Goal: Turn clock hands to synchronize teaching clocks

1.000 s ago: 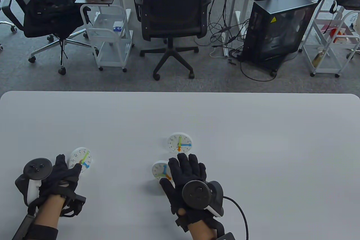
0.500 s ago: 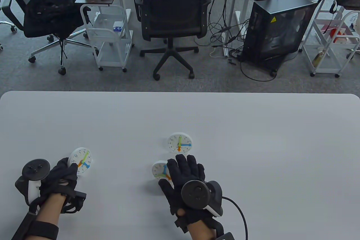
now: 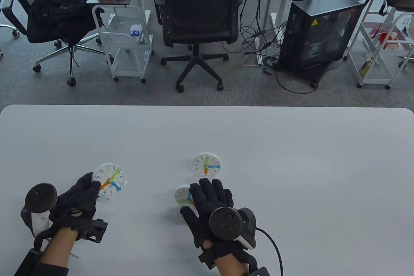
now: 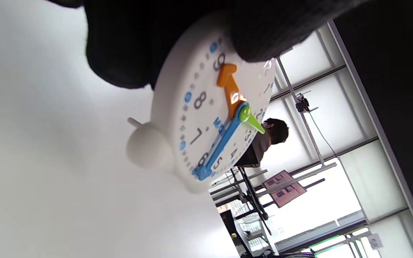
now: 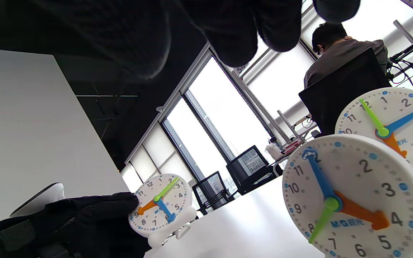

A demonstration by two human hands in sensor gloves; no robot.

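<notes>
Teaching clocks: three. Left clock gripped by left hand; near-edge clock half hidden under open right hand; third clock unobstructed.

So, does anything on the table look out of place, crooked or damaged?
Nothing looks damaged. The three clocks do not agree: on the far clock the orange hand points to 6, on the left clock, gripped by the left hand, near 9, on the near clock near 4.
</notes>
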